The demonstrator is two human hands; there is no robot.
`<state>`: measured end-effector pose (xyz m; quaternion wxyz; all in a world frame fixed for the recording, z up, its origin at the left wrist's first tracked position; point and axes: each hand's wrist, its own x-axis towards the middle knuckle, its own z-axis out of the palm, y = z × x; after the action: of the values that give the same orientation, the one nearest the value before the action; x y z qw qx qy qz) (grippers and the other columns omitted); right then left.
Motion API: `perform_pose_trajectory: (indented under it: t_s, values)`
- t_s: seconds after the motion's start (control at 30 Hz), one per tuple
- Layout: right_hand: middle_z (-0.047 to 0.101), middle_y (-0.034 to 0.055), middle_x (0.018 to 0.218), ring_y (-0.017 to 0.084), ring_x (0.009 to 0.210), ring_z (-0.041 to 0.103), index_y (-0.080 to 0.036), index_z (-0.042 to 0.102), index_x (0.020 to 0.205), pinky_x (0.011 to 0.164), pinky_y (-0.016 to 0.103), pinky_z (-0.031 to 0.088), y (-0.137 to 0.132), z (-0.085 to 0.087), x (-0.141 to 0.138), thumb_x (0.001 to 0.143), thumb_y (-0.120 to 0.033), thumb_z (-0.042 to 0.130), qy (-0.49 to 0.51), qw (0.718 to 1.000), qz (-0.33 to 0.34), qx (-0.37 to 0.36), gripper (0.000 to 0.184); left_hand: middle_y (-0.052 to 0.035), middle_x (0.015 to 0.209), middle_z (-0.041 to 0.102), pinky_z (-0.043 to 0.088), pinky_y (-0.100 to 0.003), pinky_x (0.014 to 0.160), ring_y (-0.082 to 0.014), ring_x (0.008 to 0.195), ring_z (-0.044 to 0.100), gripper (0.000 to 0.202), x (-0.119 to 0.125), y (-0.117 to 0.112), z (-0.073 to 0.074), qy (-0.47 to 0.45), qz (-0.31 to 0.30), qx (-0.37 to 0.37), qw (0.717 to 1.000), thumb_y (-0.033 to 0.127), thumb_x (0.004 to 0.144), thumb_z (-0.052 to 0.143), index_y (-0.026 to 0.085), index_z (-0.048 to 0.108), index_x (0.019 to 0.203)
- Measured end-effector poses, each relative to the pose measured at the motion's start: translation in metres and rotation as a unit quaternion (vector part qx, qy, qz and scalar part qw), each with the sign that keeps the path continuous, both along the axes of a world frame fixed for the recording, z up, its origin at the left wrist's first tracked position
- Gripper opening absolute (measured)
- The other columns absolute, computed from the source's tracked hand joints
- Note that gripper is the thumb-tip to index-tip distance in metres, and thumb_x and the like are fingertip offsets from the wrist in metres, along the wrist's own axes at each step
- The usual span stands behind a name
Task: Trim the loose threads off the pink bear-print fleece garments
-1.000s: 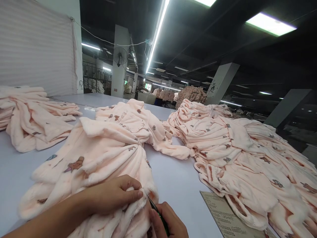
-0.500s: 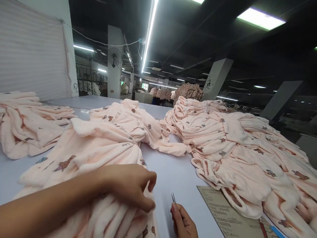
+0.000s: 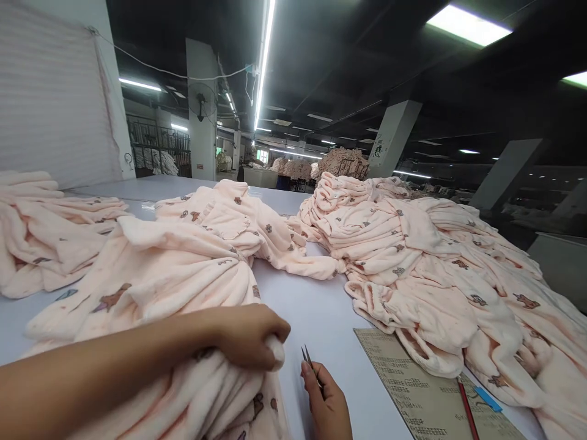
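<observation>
A pale pink fleece garment [image 3: 174, 275] with small brown animal prints lies bunched on the table before me. My left hand [image 3: 252, 337] reaches across it, fingers closed on a fold at the garment's right edge. Just to the right, my right hand [image 3: 326, 400] holds a small pair of thread snips [image 3: 307, 356], whose two pointed blades stick up slightly apart. The blades do not touch the fabric. Most of the snips' body is hidden in my fingers.
A large heap of similar pink garments [image 3: 413, 263] covers the right side. Beneath its edge lies a marked cardboard sheet [image 3: 394, 379] with a red pen [image 3: 468, 408] and a blue strip [image 3: 488, 399]. More pink fabric [image 3: 50, 238] sits at left on the pale table [image 3: 316, 311].
My left hand has closed on the fold; its thumb and fingers were apart before. The snips' blades have parted a little more. The view has shifted slightly.
</observation>
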<state>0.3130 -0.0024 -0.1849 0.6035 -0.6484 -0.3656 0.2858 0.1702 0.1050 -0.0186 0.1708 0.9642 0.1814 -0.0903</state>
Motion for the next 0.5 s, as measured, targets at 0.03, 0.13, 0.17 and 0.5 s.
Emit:
perform_pose_trajectory:
  t_s: [0.03, 0.13, 0.17, 0.5]
  values:
    - [0.037, -0.0057, 0.057, 0.013, 0.057, 0.038, -0.018, 0.053, 0.064, 0.056, 0.021, 0.034, 0.000, -0.001, 0.000, 0.072, -0.064, 0.054, -0.003, 1.000, -0.001, -0.003, 0.046, 0.0020, 0.077, 0.060, 0.046, -0.022, 0.063, -0.0171, 0.073, 0.057, 0.012, -0.009, 0.006, 0.009, -0.025, 0.014, -0.016, 0.999, 0.026, 0.069, 0.047, 0.022, 0.052, 0.079]
    - [0.041, -0.0051, 0.057, 0.013, 0.056, 0.041, -0.018, 0.055, 0.065, 0.055, 0.021, 0.035, 0.001, -0.004, 0.001, 0.071, -0.065, 0.054, -0.012, 1.000, -0.005, -0.014, 0.047, 0.0035, 0.074, 0.049, 0.042, -0.019, 0.062, -0.0140, 0.072, 0.052, 0.008, -0.043, 0.029, 0.045, -0.079, 0.079, -0.018, 0.994, 0.023, 0.072, 0.036, 0.022, 0.040, 0.079]
    - [0.042, -0.0049, 0.057, 0.013, 0.056, 0.042, -0.018, 0.055, 0.065, 0.055, 0.021, 0.035, 0.001, -0.005, 0.001, 0.071, -0.065, 0.054, -0.015, 1.000, -0.006, -0.018, 0.048, 0.0033, 0.070, 0.046, 0.041, -0.020, 0.059, -0.0136, 0.067, 0.049, 0.007, -0.055, 0.036, 0.056, -0.080, 0.100, -0.012, 0.992, 0.022, 0.074, 0.033, 0.021, 0.039, 0.077]
    - [0.049, -0.0042, 0.054, 0.015, 0.055, 0.048, -0.019, 0.059, 0.064, 0.055, 0.021, 0.038, 0.000, -0.007, -0.001, 0.069, -0.065, 0.055, -0.072, 0.996, -0.019, -0.039, 0.047, -0.0102, 0.056, 0.058, 0.037, -0.036, 0.058, -0.0251, 0.058, 0.053, 0.009, -0.040, -0.012, 0.010, 0.038, 0.103, 0.140, 0.984, 0.020, 0.063, 0.054, 0.016, 0.058, 0.056]
